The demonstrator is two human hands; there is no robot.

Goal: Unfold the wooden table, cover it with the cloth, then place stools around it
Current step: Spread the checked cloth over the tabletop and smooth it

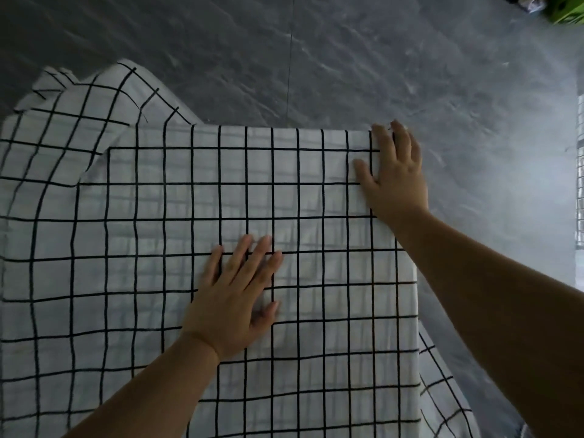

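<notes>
A white cloth [151, 235] with a black grid pattern lies spread over the table, which is wholly hidden beneath it. My left hand [237, 292] rests flat on the cloth near the middle, fingers apart. My right hand [393, 175] lies at the far right corner of the cloth, its fingers over the far edge and its thumb on top. A folded-over flap of cloth [94, 99] bunches up at the far left. The cloth hangs down over the right side [442, 396]. No stools are in view.
Dark grey stone-look floor [316, 58] surrounds the table on the far and right sides. A green object [565, 11] sits at the top right corner. A bright window or grille [580, 172] is at the right edge.
</notes>
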